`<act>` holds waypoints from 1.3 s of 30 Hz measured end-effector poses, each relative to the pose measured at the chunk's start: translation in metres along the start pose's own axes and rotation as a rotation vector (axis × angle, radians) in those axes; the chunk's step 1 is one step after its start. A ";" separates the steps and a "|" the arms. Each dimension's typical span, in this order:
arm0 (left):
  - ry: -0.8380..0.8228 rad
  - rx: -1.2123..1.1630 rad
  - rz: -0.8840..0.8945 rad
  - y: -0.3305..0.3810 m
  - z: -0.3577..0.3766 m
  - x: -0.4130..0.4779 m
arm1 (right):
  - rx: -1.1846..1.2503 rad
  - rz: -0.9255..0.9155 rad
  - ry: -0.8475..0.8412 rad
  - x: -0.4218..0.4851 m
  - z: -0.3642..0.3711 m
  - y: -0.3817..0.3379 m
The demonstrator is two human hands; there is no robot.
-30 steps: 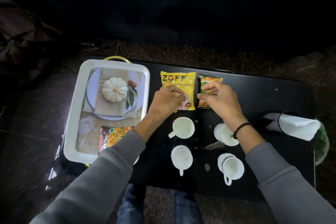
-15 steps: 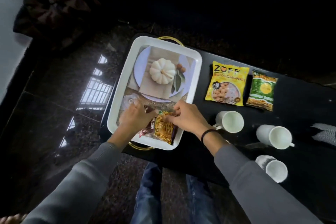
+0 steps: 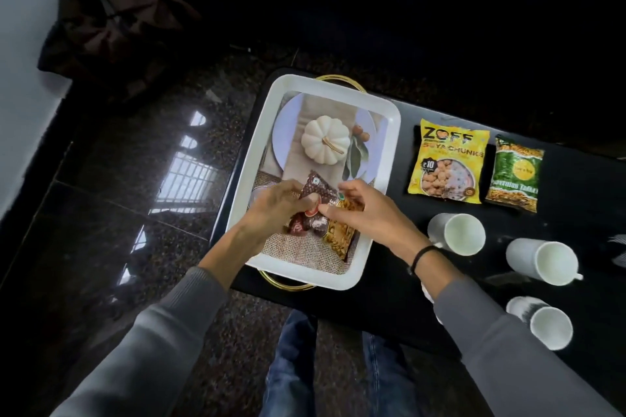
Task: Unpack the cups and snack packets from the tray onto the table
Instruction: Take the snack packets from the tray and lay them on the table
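A white tray [image 3: 389,132] with gold handles and a printed pumpkin picture sits at the left end of the black table [image 3: 576,186]. Over its near half, my left hand [image 3: 274,210] grips a brown snack packet [image 3: 313,193], and my right hand [image 3: 366,210] pinches an orange-yellow snack packet [image 3: 338,237]. Both packets are lifted slightly off the tray floor. On the table lie a yellow ZOFF packet [image 3: 449,159] and a green packet [image 3: 515,173]. Three white cups [image 3: 457,234] [image 3: 545,261] [image 3: 545,325] lie on their sides to the right.
Dark polished stone floor lies left of the table, reflecting a window. A dark bag [image 3: 111,10] hangs against the wall at the far left. My knees in jeans [image 3: 294,366] are below the table's near edge. Something white [image 3: 618,247] shows at the right frame edge.
Both hands left the packets on the table and went to the tray. They took hold of the two packets there and have now raised them a little.
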State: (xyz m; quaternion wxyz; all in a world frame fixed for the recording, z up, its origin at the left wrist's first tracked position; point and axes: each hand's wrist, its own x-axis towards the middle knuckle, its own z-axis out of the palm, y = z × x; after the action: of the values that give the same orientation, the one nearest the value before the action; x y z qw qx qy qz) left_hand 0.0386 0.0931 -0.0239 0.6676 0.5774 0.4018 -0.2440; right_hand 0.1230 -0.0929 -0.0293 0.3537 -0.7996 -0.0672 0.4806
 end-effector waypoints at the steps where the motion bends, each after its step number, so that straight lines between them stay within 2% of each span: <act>1: -0.009 -0.012 0.056 0.007 0.000 0.001 | 0.057 -0.011 0.017 0.000 -0.004 -0.002; 4: -0.006 -0.059 0.191 0.024 -0.001 0.003 | 0.312 -0.027 0.146 0.003 -0.013 -0.005; 6: 0.003 -0.184 0.221 0.031 0.004 0.004 | 0.537 -0.002 0.217 0.003 -0.020 -0.006; 8: -0.023 -0.319 0.227 0.036 0.012 0.006 | 0.790 0.027 0.173 0.003 -0.025 -0.007; 10: -0.092 -0.388 0.199 0.041 0.022 0.008 | 0.921 0.007 0.108 0.001 -0.031 -0.006; 15: -0.194 -0.237 0.155 0.055 0.047 0.008 | 0.805 -0.080 0.223 -0.004 -0.053 0.005; 22: -0.285 0.032 0.188 0.068 0.082 0.013 | 0.778 -0.104 0.224 -0.025 -0.093 0.036; 28: -0.218 0.070 0.281 0.095 0.131 0.021 | 0.848 -0.113 0.190 -0.052 -0.136 0.061; 32: -0.218 0.116 0.351 0.112 0.178 0.026 | 0.849 -0.137 0.330 -0.071 -0.166 0.088; 39: -0.132 -0.096 0.292 0.116 0.273 0.038 | 0.857 -0.123 0.441 -0.096 -0.212 0.140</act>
State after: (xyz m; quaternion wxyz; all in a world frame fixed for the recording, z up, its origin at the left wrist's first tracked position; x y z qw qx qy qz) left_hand 0.2212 -0.1411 0.0141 0.7477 0.5798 0.2800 -0.1624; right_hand 0.2126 -0.3458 0.0132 0.6848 -0.6591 0.1663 0.2624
